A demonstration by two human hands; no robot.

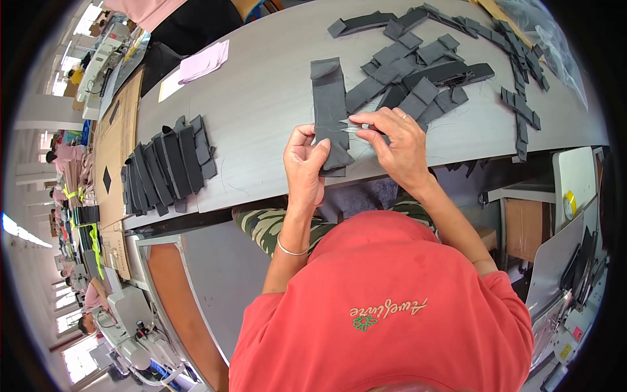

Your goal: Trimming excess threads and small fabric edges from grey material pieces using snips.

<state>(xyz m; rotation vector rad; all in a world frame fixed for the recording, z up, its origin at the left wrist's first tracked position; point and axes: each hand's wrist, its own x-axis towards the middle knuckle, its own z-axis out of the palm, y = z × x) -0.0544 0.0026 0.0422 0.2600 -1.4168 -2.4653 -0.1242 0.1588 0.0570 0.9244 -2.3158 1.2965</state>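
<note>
Handwork over a pale grey table [261, 98]. Holding a dark grey fabric strip [330, 98] lengthwise near the middle of the table's front edge, far end folded over, near end reaching that edge. Gripping the near part with the left hand [305, 163], pressing from above with the thumb and curling the partly hidden fingers around the left side. Closing the right hand [398, 138] on a small pointed metal tool [353, 129], pinching between thumb and forefinger, aiming two parted points leftward over the strip. Possibly using thread snips or tweezers; not showing clearly which, nor any contact between points and cloth.

For good handling, probably wanting the cloth flat and lightly taut, with the left thumb well clear of the points. Likely best angling the points low along the surface, squeezing in short, small movements, and never digging into the weave. Perhaps also worth drawing the near end slightly inward from the front edge, giving firmer support underneath.

Showing, toward the table's left front corner, a row of similar dark pieces [171, 163] packed side by side; toward the far right corner, a loose heap of dark strips [434, 73] and clear plastic [555, 40]; near the far left corner, pale pink sheets [204, 63].
</note>
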